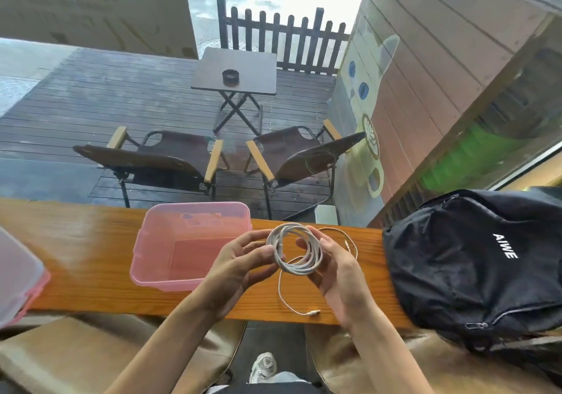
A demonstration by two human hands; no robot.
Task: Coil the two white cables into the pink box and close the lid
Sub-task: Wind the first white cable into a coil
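Note:
A white cable (299, 249) is wound into a round coil held between both hands above the wooden counter, just right of the pink box. My left hand (240, 261) pinches the coil's left side; my right hand (336, 267) grips its right side. The cable's loose tail (286, 300) hangs down and lies on the counter, ending in a plug near the front edge. A second thin cable (349, 243) lies on the counter behind my right hand. The pink box (146, 247) stands open and empty at centre left. Its lid (18, 275) lies at the far left edge.
A black backpack (474, 259) fills the counter's right end. The wooden counter (85, 241) is narrow, with a drop beyond its far edge to a deck with two chairs (170, 162) and a small table (240, 71).

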